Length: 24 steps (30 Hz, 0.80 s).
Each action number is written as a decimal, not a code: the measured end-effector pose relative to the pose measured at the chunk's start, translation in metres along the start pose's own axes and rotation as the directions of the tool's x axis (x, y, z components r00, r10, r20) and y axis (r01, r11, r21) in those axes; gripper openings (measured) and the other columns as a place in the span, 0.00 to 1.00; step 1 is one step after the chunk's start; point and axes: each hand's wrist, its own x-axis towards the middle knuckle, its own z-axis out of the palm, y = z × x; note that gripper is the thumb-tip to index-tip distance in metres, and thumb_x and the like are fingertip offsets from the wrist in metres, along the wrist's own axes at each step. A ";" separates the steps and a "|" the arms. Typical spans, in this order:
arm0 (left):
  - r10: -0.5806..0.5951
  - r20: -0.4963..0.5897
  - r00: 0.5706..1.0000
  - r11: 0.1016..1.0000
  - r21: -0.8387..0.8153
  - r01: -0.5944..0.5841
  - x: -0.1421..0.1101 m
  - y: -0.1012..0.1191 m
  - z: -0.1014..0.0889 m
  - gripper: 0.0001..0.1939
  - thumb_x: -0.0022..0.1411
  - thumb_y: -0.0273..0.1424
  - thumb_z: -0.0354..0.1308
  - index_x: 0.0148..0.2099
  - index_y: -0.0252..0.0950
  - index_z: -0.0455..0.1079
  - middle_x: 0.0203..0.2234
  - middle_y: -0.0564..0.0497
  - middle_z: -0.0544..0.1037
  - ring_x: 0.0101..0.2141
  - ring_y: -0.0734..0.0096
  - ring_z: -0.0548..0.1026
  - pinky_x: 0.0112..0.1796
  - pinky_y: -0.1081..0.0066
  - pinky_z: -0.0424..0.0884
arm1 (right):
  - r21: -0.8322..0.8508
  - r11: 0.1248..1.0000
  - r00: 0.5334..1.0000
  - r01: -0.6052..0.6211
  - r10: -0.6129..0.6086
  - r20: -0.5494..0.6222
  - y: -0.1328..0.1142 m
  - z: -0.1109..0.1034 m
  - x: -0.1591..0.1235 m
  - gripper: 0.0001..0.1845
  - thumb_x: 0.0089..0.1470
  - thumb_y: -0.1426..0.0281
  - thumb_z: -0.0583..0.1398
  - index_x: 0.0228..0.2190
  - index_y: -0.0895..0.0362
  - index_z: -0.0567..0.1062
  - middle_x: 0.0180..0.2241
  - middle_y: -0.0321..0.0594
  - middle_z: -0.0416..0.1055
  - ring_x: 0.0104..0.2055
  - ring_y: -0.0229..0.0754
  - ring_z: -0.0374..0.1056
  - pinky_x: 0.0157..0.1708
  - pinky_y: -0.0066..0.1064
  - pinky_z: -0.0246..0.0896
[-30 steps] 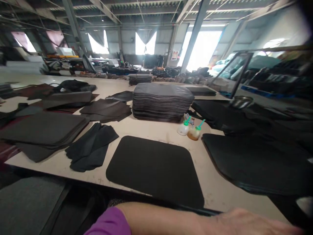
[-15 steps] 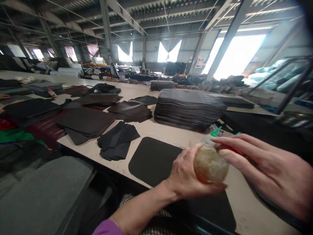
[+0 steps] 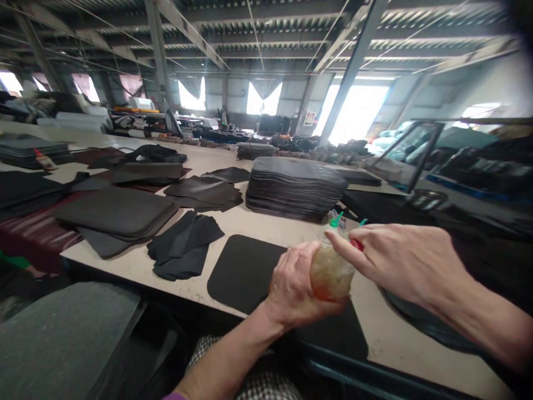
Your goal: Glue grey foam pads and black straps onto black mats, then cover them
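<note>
My left hand [image 3: 291, 283] is wrapped round a squat, cloudy plastic bottle [image 3: 331, 275] with amber liquid at its bottom, held up above the table. My right hand [image 3: 400, 261] is at the bottle's neck, its thumb or forefinger against the top. Its fingers are closed around a small red object [image 3: 357, 244], mostly hidden, with a green tip [image 3: 363, 223] showing above them. Another green tip [image 3: 335, 220] stands at the bottle's top. Below the hands, a dark sheet with rounded corners [image 3: 245, 272] lies flat at the table edge.
A tall stack of dark sheets [image 3: 291, 189] stands behind the bottle. Black cut pieces [image 3: 183, 244] and a pile of dark brown panels [image 3: 116, 216] lie to the left. A red-tipped bottle [image 3: 45, 161] stands farther left. A grey padded surface [image 3: 70, 339] is at the lower left.
My view has swung right. Both hands and the bottle appear farther left, and the right hand has turned, with its fingers now curled in closer to the bottle's neck.
</note>
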 end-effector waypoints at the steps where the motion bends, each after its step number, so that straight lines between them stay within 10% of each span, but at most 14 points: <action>1: -0.034 0.050 0.998 0.997 -0.071 0.037 0.000 0.003 -0.003 0.51 0.49 0.51 0.72 0.68 0.35 0.58 0.57 0.38 0.76 0.55 0.49 0.77 0.55 0.52 0.77 | -0.019 1.000 1.000 0.004 -0.004 0.008 0.000 -0.002 -0.001 0.47 0.66 0.40 0.34 0.15 0.53 0.71 0.19 0.46 0.69 0.24 0.51 0.70 0.23 0.33 0.35; 8: -0.217 0.357 0.909 0.883 -0.326 0.339 0.003 0.000 -0.015 0.51 0.46 0.44 0.77 0.68 0.42 0.59 0.55 0.44 0.77 0.53 0.54 0.77 0.57 0.54 0.74 | 0.109 0.937 0.937 0.333 -0.317 -0.146 0.011 0.005 0.006 0.35 0.69 0.56 0.45 0.15 0.57 0.69 0.19 0.41 0.68 0.25 0.40 0.65 0.26 0.36 0.42; 13: -0.187 0.549 0.814 0.754 -0.451 0.478 0.008 -0.012 -0.013 0.51 0.44 0.40 0.79 0.67 0.41 0.61 0.55 0.44 0.76 0.52 0.54 0.76 0.56 0.56 0.72 | 0.133 0.774 0.758 0.619 -0.544 -0.359 0.026 0.023 0.011 0.28 0.67 0.62 0.49 0.15 0.55 0.62 0.18 0.37 0.63 0.22 0.39 0.58 0.29 0.37 0.47; 24: 0.250 0.820 0.514 0.219 -0.565 0.795 0.036 -0.043 0.013 0.48 0.35 0.37 0.80 0.59 0.35 0.70 0.48 0.40 0.80 0.47 0.50 0.79 0.52 0.55 0.74 | -0.018 0.517 0.436 0.856 -0.738 -0.515 0.046 0.020 0.027 0.32 0.75 0.61 0.38 0.20 0.53 0.63 0.23 0.38 0.59 0.27 0.45 0.53 0.31 0.41 0.50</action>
